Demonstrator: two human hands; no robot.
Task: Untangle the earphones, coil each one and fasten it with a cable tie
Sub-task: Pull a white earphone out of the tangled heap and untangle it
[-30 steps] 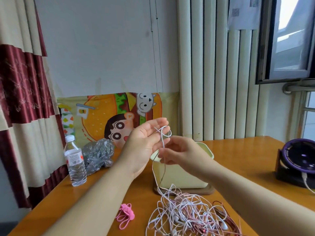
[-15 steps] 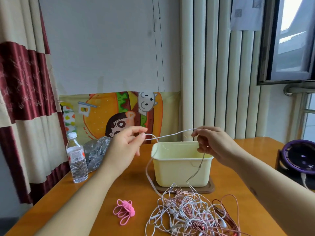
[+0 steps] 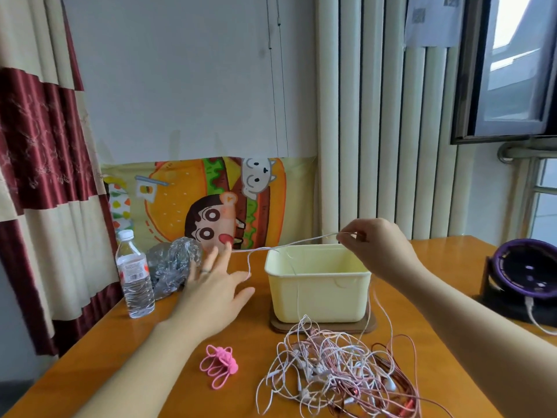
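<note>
Cable [image 3: 289,244] pinched in right hand [image 3: 376,251], stretched toward 9 o'clock to left hand [image 3: 211,285], splayed, gripping nothing.

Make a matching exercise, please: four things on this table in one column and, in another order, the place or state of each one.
Things:
1. water bottle
2. pink cable ties
3. yellow box
4. white cable

Places or states:
A. stands on a wooden coaster
B. pinched by the right hand, stretched above the box
C. upright near the left edge of the table
D. lies flat, left of the earphone tangle

Pairs: 1-C, 2-D, 3-A, 4-B
</note>
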